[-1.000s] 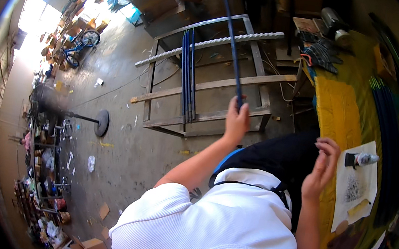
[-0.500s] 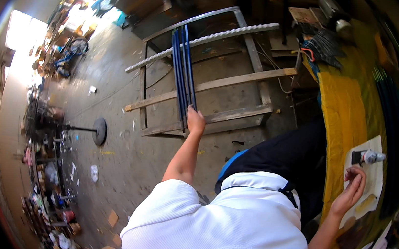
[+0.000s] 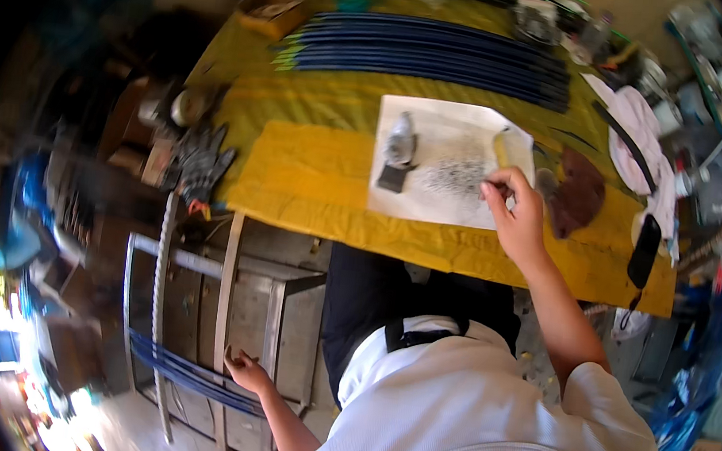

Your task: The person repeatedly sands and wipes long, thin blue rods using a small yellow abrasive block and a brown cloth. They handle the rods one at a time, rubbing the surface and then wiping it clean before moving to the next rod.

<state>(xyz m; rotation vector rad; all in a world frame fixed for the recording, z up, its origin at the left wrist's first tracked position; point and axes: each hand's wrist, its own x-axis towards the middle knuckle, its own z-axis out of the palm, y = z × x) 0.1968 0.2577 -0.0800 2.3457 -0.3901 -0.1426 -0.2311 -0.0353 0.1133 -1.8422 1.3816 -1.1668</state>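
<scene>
My left hand (image 3: 248, 373) is beside the slim dark-blue rods (image 3: 192, 376) that lie across the wooden bars of a low metal frame. Its fingers are apart, and it grips nothing that I can see. Over the right part of a white sheet (image 3: 443, 206) on the table, my right hand (image 3: 518, 215) has thumb and fingertips pinched together; whatever they hold is too small to make out. Many tiny dark pieces (image 3: 451, 175) are scattered on the sheet. A small clear-and-grey bottle (image 3: 401, 141) and a dark block (image 3: 391, 178) rest at its left side.
A yellow cloth (image 3: 305, 166) covers the table. Along its far side lies a bundle of dark-blue rods (image 3: 425, 50). Grey gloves (image 3: 201, 163) sit at the left corner, a brown cloth (image 3: 577, 192) right of the sheet. The metal frame (image 3: 188, 259) stands at the lower left.
My view and body have turned right, toward the table. My left hand has let go of the rods on the frame. My right hand has closed into a pinch over the sheet.
</scene>
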